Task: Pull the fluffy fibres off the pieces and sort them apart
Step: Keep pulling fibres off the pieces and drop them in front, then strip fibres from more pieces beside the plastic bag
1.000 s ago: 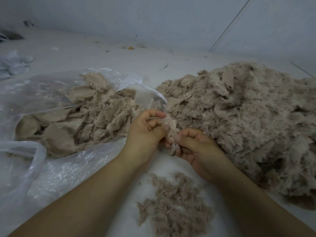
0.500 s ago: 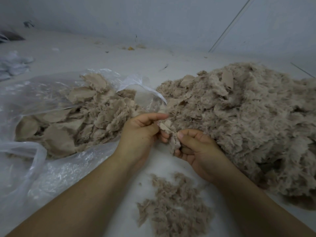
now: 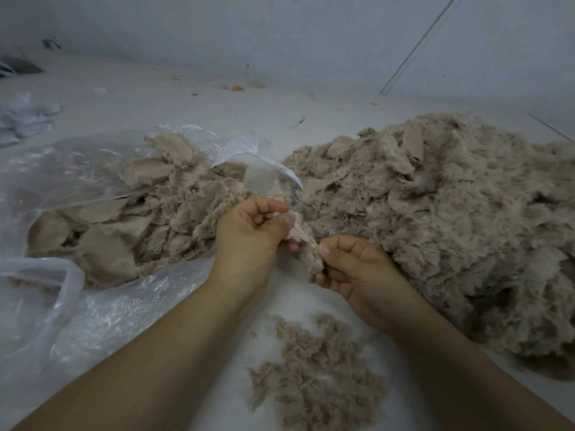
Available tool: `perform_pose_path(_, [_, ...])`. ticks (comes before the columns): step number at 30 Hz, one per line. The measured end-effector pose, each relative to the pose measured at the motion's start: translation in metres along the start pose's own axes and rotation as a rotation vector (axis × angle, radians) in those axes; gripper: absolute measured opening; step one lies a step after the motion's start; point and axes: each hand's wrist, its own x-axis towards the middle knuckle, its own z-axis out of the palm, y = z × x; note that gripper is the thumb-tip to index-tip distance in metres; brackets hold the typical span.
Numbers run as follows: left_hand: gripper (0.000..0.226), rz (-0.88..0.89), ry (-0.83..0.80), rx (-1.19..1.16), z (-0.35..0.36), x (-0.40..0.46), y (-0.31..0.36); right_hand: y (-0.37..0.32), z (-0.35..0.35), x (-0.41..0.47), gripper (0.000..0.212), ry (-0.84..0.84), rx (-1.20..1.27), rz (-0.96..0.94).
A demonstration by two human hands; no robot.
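Now, piece: one beige fluffy fabric piece (image 3: 303,244) is held between both hands, above the loose fibre pile (image 3: 314,368).
Left hand (image 3: 252,234): curled, the piece's upper end is pinched.
Right hand (image 3: 354,269): curled, its lower end is pinched.
Big heap (image 3: 451,219): right, touching the right hand.
Plastic bag (image 3: 77,306): left, pieces inside.

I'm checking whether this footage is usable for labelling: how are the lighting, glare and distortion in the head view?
Head view: dim, flat, bluish light with only soft shadows; mild glare on the crinkled plastic bag; wide-angle bending shows in the forearms and the edges of the frame; the piece between the left hand and the right hand is fairly sharp, while the big pile smears into one texture.
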Motion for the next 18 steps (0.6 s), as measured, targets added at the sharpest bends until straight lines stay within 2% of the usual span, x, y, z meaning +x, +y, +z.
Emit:
perform_pose_path(5, [0.014, 0.006, 0.075, -0.067, -0.008, 0.009, 0.007, -0.001, 0.000, 0.000, 0.016, 0.024, 0.069, 0.019])
perform_pose_path(7, [0.017, -0.052, -0.032, -0.107, -0.009, 0.005, 0.009, -0.001, 0.002, 0.002, 0.017, 0.071, 0.134, 0.025])
perform_pose_path(11, [0.038, -0.154, -0.256, -0.135, 0.000, -0.005, 0.008, -0.002, 0.005, 0.001, 0.022, 0.088, 0.173, 0.018])
perform_pose_path(14, [0.047, -0.140, -0.290, -0.109, 0.001, -0.006, 0.006, -0.003, 0.004, -0.001, 0.022, 0.005, 0.199, -0.010])
perform_pose_path(18, [0.044, -0.147, -0.289, -0.083, 0.003, -0.009, 0.003, -0.003, 0.004, -0.002, 0.011, -0.047, 0.078, -0.029])
